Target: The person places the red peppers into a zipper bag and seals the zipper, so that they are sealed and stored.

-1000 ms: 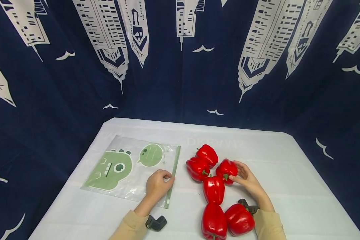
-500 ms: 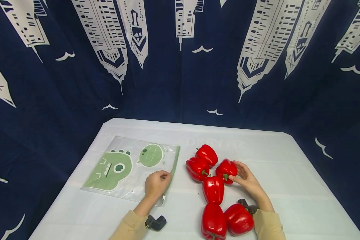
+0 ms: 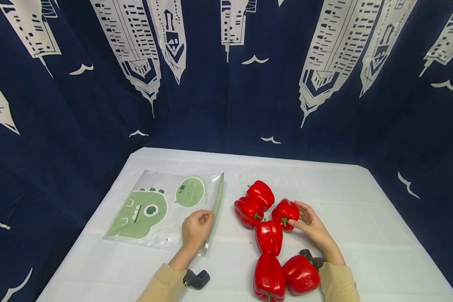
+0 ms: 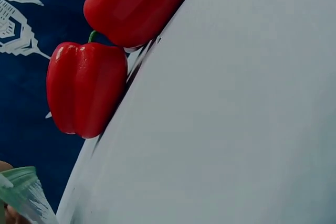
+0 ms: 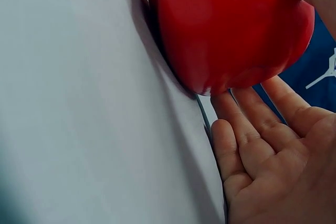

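Observation:
In the head view my left hand (image 3: 197, 228) pinches the green-edged mouth of a clear zip bag (image 3: 162, 241) printed with a green monster. That edge stands slightly up from the table; the bag looks flat. The left wrist view catches only the bag's green edge (image 4: 21, 179) and a bit of finger at the lower left corner. My right hand (image 3: 312, 224) grips a red bell pepper (image 3: 285, 211), thumb near its green stem and fingers round the far side. The right wrist view shows this pepper (image 5: 231, 35) up close, hiding the fingertips.
Two red bell peppers (image 3: 248, 212) touch behind and left of the gripped one. Another pepper (image 3: 269, 238) lies before it, with two larger-looking peppers (image 3: 269, 279) nearer the front. All rest on a white-covered table (image 3: 381, 235); a dark blue printed curtain (image 3: 226, 105) hangs behind.
My left hand has shifted slightly, lifting the bag's green edge so it tilts up from the table. The right hand and the peppers have stayed where they were.

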Demonstrator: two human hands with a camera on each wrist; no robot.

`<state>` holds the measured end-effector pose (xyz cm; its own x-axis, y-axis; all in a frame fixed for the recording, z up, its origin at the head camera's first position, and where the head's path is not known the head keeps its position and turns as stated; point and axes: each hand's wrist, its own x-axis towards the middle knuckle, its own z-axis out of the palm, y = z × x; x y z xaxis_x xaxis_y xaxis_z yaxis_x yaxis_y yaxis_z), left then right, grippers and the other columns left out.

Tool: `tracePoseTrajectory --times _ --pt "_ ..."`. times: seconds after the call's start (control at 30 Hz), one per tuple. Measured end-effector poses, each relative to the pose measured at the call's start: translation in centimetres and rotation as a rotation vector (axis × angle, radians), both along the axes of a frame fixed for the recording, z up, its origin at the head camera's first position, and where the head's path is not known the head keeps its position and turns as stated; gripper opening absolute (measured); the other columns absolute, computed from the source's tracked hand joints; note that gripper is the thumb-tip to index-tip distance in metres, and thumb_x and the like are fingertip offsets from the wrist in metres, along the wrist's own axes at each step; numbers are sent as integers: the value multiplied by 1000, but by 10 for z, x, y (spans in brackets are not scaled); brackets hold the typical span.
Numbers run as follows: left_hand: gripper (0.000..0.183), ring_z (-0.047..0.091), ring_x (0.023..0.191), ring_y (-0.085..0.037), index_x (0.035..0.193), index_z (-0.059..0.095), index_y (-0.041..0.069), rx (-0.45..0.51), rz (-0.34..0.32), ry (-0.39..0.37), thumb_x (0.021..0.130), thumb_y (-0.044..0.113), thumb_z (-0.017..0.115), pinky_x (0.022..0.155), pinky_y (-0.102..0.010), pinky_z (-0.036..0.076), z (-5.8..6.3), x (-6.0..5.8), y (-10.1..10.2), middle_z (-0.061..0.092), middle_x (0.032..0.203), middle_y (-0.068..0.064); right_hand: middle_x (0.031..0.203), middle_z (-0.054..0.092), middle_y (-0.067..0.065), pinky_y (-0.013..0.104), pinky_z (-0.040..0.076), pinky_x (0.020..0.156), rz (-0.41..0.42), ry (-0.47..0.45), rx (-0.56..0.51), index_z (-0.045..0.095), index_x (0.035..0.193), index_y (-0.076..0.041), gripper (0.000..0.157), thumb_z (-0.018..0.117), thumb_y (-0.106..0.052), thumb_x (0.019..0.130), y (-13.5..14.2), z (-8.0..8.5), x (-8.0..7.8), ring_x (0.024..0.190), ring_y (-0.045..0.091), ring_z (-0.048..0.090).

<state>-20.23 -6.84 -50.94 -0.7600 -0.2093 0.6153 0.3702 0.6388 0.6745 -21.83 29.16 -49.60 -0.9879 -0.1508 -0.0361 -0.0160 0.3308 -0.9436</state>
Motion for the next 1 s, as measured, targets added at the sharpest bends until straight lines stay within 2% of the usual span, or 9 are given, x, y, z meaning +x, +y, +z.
tracePoseTrajectory --times 0.17,0.37,0.8,1.0 --pt "4 47 47 0 74 71 5 26 -2 102 76 9 72 47 -20 40 1 -1 0 60 62 5 146 30 21 64 22 101 3 3 -3 24 145 -7 76 68 -25 85 -1 0 0 134 41 24" --pt "5 45 45 0 76 71 4 56 -11 169 72 3 74 45 -16 37 1 -2 0 59 62 5 146 31 20 64 21 102 -10 6 0 25 144 -8 75 69 -25 85 0 0 -1 133 41 25" --pt "4 41 45 3 77 71 6 95 -39 199 75 6 74 43 -15 35 3 -3 3 57 62 5 145 32 21 58 24 104 -25 1 0 25 144 -6 76 69 -26 85 2 4 -1 132 40 28" --pt "4 40 44 2 76 71 6 99 -41 228 74 5 75 43 -15 34 4 -3 3 57 61 5 144 33 21 57 30 101 -24 15 23 25 144 -6 76 68 -27 86 2 10 -1 131 41 30"
